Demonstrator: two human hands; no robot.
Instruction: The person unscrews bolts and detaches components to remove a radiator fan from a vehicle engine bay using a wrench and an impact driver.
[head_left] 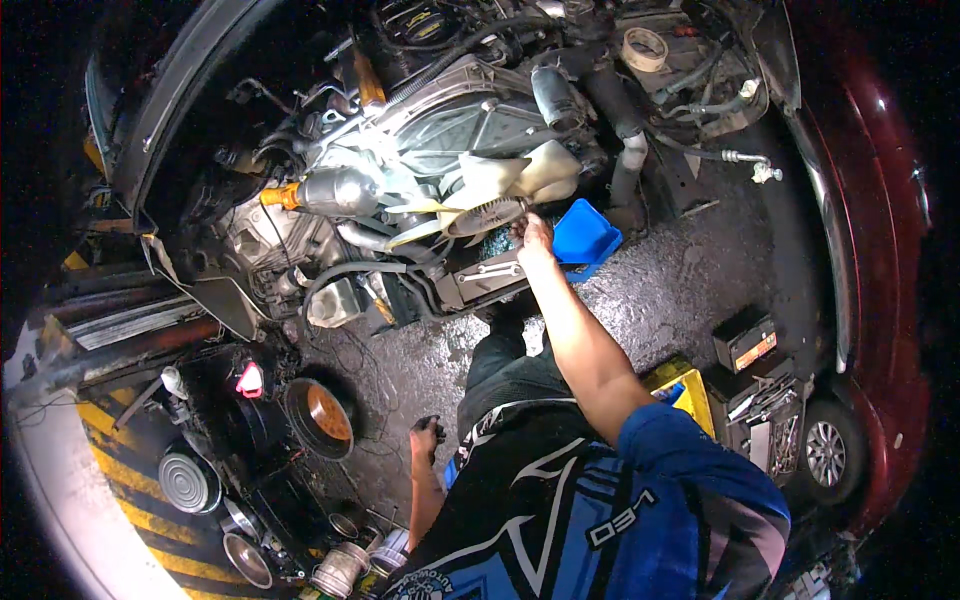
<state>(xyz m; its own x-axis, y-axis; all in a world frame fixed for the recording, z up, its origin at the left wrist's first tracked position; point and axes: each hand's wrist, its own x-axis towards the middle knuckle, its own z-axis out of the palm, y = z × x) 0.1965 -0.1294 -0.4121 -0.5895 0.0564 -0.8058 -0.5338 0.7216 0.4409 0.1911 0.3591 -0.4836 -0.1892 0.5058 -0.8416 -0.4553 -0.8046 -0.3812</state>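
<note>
My right hand [534, 238] reaches forward into an open engine bay, its fingers closed at the lower edge of a cooling fan [488, 216]. Pale, cream-coloured blades [548, 172] spread from the fan's round, ribbed hub, and the fan sits tilted in front of the engine. Part of my grip is hidden behind the fingers. Just left of that wrist, a wrench [492, 271] lies on the metal front crossmember [462, 288]. A blue plastic container [584, 236] is right beside the hand. My left hand [427, 436] hangs low at my side, its dark-stained fingers loosely apart with nothing visible in them.
A silver cylinder with an orange end [338, 192] lies across the engine's left side. A tape roll [645, 50] rests far right. On the floor are a battery [745, 340], a tool tray [768, 415], a yellow crate [704, 403] and a round pan [296, 412]. A red car [880, 250] stands right.
</note>
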